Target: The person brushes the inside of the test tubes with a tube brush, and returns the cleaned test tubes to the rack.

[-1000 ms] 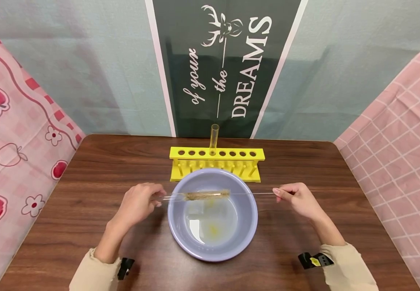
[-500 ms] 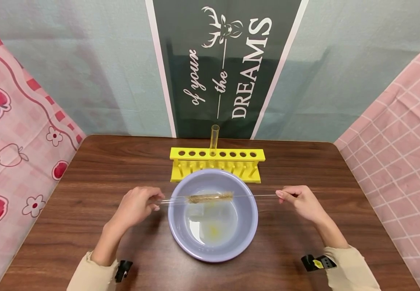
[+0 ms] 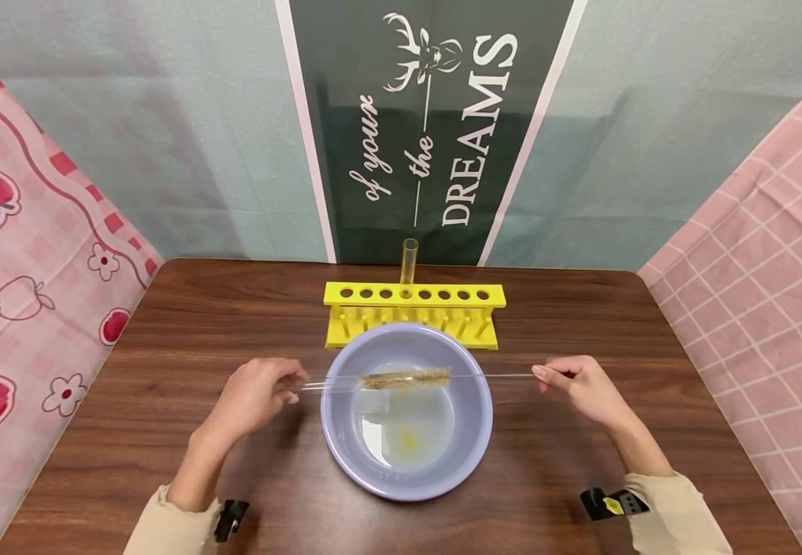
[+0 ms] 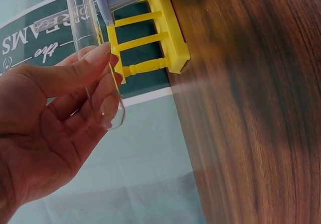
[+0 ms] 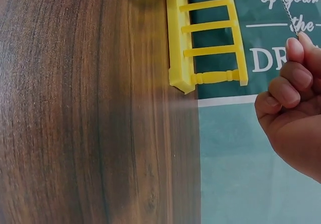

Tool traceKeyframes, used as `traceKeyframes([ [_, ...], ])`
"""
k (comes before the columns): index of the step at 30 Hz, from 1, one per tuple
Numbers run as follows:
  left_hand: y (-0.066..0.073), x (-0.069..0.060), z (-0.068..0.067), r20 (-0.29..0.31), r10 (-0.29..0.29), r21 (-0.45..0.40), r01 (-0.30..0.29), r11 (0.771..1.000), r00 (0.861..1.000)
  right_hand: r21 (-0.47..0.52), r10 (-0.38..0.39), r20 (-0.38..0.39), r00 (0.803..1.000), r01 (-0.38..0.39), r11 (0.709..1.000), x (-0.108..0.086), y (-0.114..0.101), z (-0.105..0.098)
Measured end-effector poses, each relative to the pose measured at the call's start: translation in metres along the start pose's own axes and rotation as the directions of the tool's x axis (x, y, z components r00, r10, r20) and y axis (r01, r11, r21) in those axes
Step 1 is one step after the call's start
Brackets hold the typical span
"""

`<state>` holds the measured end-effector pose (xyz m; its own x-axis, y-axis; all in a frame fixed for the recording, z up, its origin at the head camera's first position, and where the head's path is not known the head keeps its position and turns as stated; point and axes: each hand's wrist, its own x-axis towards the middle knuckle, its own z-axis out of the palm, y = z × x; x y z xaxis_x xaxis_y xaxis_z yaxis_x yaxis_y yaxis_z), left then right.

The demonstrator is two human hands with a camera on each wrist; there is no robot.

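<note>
Two grips going. Pose?

Left hand (image 3: 251, 395) is pinching the tube (image 4: 82, 25) near its rounded end. Right hand (image 3: 584, 387) is pinching the brush (image 3: 436, 376) by its thin wire handle. They're sitting well apart, reaching in from opposite sides of the bowl (image 3: 406, 490).

Tube?

Hanging close to level over the bowl, looking clear. Tan bristles are partly filling it, partly sticking out its open mouth.
</note>
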<state>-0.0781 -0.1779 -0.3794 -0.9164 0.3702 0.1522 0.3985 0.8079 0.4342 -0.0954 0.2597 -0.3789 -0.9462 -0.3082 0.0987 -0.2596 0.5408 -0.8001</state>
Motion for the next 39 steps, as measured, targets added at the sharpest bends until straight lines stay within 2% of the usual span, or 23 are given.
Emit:
traceKeyframes([
  [3, -0.001, -0.001, -0.001, -0.011, 0.010, 0.011, -0.010, 1.000, 1.000, 0.098, 0.070, 0.040, 0.997, -0.073, 0.992, 0.000, 0.015, 0.000],
  [5, 0.000, -0.001, -0.001, -0.018, 0.013, 0.018, -0.012, 1.000, 1.000, 0.199, 0.123, 0.083, 0.989, -0.138, 0.970, 0.000, 0.017, -0.001],
  [7, 0.000, -0.002, -0.001, -0.024, 0.013, 0.021, -0.013, 1.000, 1.000, 0.315, 0.188, 0.128, 0.974, -0.220, 0.923, 0.001, 0.016, -0.002],
  [11, 0.001, -0.003, 0.000, -0.035, 0.013, 0.035, -0.012, 0.999, 0.999, 0.498, 0.225, 0.197, 0.954, -0.295, 0.815, 0.001, 0.017, -0.004],
  [17, 0.002, -0.004, 0.000, -0.048, 0.016, 0.041, -0.014, 0.999, 0.999, 0.700, 0.130, 0.310, 0.942, -0.319, 0.638, 0.002, 0.020, -0.008],
  [19, 0.002, -0.004, 0.000, -0.050, 0.020, 0.041, -0.018, 0.999, 0.999, 0.730, 0.102, 0.338, 0.936, -0.328, 0.600, 0.002, 0.021, -0.009],
  [21, 0.002, -0.005, -0.001, -0.052, 0.025, 0.041, -0.023, 0.999, 0.998, 0.737, 0.092, 0.345, 0.934, -0.330, 0.589, 0.002, 0.021, -0.010],
  [22, 0.002, -0.005, -0.001, -0.054, 0.029, 0.041, -0.027, 0.999, 0.998, 0.728, 0.096, 0.336, 0.937, -0.323, 0.605, 0.001, 0.021, -0.010],
  [23, 0.002, -0.005, -0.002, -0.056, 0.031, 0.039, -0.029, 0.999, 0.998, 0.705, 0.105, 0.315, 0.943, -0.307, 0.639, 0.001, 0.020, -0.010],
  [25, 0.001, -0.005, -0.003, -0.060, 0.034, 0.037, -0.032, 0.999, 0.998, 0.629, 0.138, 0.265, 0.954, -0.279, 0.726, -0.001, 0.019, -0.011],
  [28, -0.001, -0.006, -0.004, -0.056, 0.034, 0.032, -0.032, 0.999, 0.998, 0.437, 0.174, 0.172, 0.970, -0.234, 0.868, -0.002, 0.018, -0.011],
  [30, -0.002, -0.007, -0.005, -0.047, 0.032, 0.026, -0.030, 0.999, 0.998, 0.315, 0.167, 0.125, 0.978, -0.199, 0.928, -0.003, 0.018, -0.010],
  [32, -0.004, -0.007, -0.006, -0.034, 0.032, 0.018, -0.031, 0.999, 0.999, 0.201, 0.137, 0.080, 0.987, -0.151, 0.968, -0.004, 0.018, -0.009],
  [34, -0.005, -0.007, -0.006, -0.023, 0.033, 0.011, -0.033, 0.999, 0.999, 0.102, 0.088, 0.033, 0.996, -0.091, 0.991, -0.005, 0.018, -0.008],
  [37, -0.008, -0.007, -0.005, -0.016, 0.034, 0.004, -0.034, 0.999, 0.999, 0.007, -0.009, -0.042, 0.999, 0.009, 1.000, -0.005, 0.013, -0.005],
  [39, -0.009, -0.006, -0.005, -0.013, 0.033, -0.005, -0.033, 0.999, 0.999, -0.009, -0.079, -0.094, 0.992, 0.079, 0.997, -0.006, 0.006, -0.004],
])
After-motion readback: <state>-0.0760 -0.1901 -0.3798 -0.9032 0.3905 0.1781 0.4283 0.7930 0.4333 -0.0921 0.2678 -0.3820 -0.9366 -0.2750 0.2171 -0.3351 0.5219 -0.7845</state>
